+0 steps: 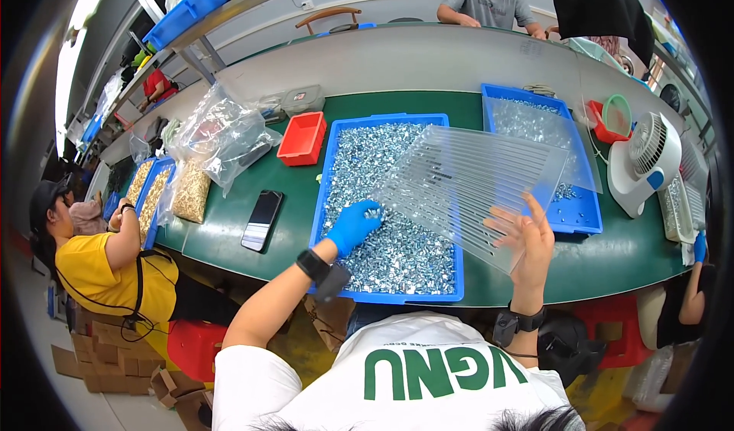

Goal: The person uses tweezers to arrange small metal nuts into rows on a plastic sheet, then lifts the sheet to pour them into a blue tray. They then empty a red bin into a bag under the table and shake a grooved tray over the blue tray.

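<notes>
A clear plastic sheet with many parallel slots [474,179] is tilted above a blue tray [317,209]. The tray is filled with small shiny silver-blue pieces [397,259]. My bare right hand [527,236] holds the sheet at its lower right edge, with some fingers showing through the plastic. A few dark pieces [437,165] sit in the slots near the sheet's upper left part. My left hand [354,228], in a blue glove, is over the tray beside the sheet's left corner. Its fingers are curled together, and what they hold is too small to make out.
A second blue tray [585,221] at the right has another clear sheet [527,129] over it. A white fan [646,156] stands beyond it. Left of my tray are a phone [262,220], a red bin [303,138] and plastic bags [218,137]. A co-worker in yellow [115,270] sits at the left.
</notes>
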Demonstrator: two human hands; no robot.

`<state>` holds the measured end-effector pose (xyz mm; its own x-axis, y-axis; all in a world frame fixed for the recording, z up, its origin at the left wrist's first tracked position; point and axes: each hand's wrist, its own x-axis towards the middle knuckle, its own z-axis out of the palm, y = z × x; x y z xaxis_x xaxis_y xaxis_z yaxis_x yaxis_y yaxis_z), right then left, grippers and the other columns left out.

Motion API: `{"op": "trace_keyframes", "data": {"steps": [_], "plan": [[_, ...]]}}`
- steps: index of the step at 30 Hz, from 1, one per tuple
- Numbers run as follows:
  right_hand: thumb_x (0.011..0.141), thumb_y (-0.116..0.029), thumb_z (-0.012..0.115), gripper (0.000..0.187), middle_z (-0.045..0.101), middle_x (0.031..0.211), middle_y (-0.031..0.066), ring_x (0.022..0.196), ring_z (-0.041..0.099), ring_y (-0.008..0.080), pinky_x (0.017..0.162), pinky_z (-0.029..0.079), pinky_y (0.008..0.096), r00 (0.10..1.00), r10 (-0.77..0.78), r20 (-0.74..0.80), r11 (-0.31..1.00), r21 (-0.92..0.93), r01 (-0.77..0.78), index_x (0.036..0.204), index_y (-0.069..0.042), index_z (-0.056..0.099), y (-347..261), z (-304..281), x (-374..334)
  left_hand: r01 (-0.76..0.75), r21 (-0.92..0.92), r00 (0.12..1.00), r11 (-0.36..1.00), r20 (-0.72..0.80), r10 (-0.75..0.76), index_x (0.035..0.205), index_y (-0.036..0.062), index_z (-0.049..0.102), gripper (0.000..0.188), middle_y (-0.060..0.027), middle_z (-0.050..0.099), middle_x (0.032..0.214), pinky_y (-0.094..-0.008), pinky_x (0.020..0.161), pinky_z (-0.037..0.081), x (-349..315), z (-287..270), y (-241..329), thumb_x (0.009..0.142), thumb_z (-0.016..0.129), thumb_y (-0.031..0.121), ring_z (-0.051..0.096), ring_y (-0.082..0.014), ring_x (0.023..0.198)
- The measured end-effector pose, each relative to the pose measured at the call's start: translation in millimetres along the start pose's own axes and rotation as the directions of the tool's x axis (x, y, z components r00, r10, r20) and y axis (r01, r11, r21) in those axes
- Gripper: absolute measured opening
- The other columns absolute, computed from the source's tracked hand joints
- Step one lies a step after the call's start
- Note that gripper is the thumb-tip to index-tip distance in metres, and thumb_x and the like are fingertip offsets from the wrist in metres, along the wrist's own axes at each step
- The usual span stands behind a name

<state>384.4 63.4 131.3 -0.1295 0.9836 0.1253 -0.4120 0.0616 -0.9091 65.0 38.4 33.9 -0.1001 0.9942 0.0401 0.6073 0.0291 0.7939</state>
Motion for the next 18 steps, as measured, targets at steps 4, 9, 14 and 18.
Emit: {"op": "trace_keyframes", "data": {"steps": [4, 9, 14, 18], "plan": [[0.089, -0.020, 0.045, 0.046, 0.059, 0.101, 0.0261, 0.082, 0.064, 0.0297, 0.057, 0.051, 0.0280, 1.000, 0.017, -0.007, 1.000, 0.007, -0.017, 0.128, 0.002, 0.034, -1, -1, -1, 0.367, -0.535, 0.929, 0.761, 0.253, -0.271, 0.096, 0.0034, 0.058, 0.024, -0.0029, 0.057, 0.070, -0.0230, 0.051, 0.041, 22, -10, 55, 0.080, 0.063, 0.020, 0.051, -0.0081, 0.060], [0.089, -0.015, 0.042, 0.049, 0.059, 0.099, 0.0263, 0.080, 0.064, 0.0294, 0.054, 0.053, 0.0275, 1.000, 0.009, -0.018, 1.000, 0.021, -0.008, 0.130, 0.007, 0.026, -4, 7, -1, 0.116, -0.568, 0.992, 0.815, 0.106, -0.068, 0.094, 0.0057, 0.059, 0.019, 0.0000, 0.055, 0.070, -0.0180, 0.045, 0.035, 36, 29, 115, 0.081, 0.063, 0.019, 0.047, -0.0051, 0.054], [0.089, -0.016, 0.043, 0.050, 0.058, 0.099, 0.0266, 0.081, 0.064, 0.0298, 0.054, 0.054, 0.0279, 1.000, 0.023, -0.010, 1.000, 0.015, -0.023, 0.130, 0.007, 0.025, -5, 7, 0, 0.069, -0.603, 0.998, 0.795, 0.049, -0.050, 0.095, 0.0056, 0.057, 0.019, 0.0001, 0.054, 0.069, -0.0196, 0.044, 0.036, 45, 33, 135, 0.082, 0.061, 0.020, 0.047, -0.0069, 0.053], [0.089, -0.016, 0.043, 0.051, 0.058, 0.099, 0.0268, 0.081, 0.064, 0.0299, 0.054, 0.054, 0.0283, 1.000, 0.025, -0.011, 1.000, 0.005, -0.025, 0.130, 0.007, 0.025, -6, 9, -1, 0.118, -0.960, 0.958, 0.254, 0.043, -0.282, 0.091, 0.0042, 0.057, 0.022, -0.0043, 0.056, 0.076, -0.0224, 0.048, 0.042, 60, 29, 83, 0.085, 0.058, 0.026, 0.054, -0.0119, 0.060]]}}
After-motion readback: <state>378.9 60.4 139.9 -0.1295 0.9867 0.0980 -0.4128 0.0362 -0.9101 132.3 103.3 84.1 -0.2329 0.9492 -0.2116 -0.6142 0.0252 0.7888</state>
